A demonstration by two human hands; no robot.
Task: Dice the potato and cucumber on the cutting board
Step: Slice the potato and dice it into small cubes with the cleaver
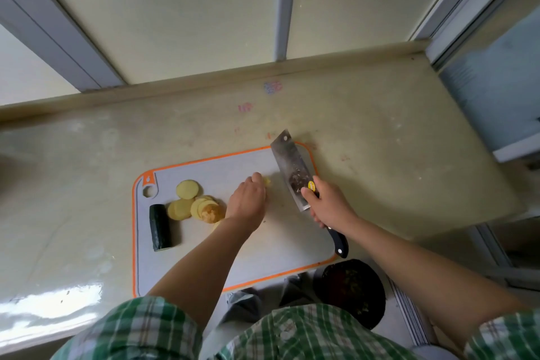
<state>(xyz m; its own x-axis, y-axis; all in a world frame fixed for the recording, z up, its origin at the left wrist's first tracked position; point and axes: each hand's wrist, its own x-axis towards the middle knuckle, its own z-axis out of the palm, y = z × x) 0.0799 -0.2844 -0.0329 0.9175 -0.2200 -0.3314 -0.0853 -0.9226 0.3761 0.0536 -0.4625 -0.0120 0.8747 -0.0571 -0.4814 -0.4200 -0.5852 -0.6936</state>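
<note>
While right hand grips cleaver, left hand holds potato pieces.

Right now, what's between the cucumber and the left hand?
A pile of potato slices lies between the cucumber and the left hand, seen in the head view.

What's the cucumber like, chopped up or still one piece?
One piece. The cucumber lies undiced at the cutting board's left edge, beside the potato slices.
</note>
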